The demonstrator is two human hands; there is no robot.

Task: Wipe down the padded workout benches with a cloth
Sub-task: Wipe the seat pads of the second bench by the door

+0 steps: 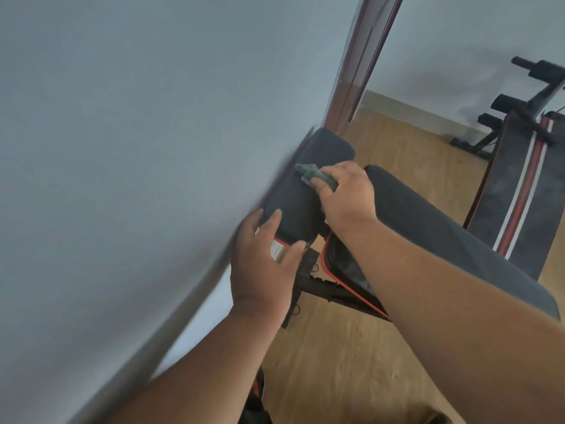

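Right hand (345, 194) clutching cloth (315, 175) on bench pad (293, 206); left hand (263, 264) gripping pad's end

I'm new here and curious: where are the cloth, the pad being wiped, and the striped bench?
green cloth (308, 174), head view, bunched end.
small dark pad (293, 203), head view, top surface.
striped bench (516, 191), head view, padded top.
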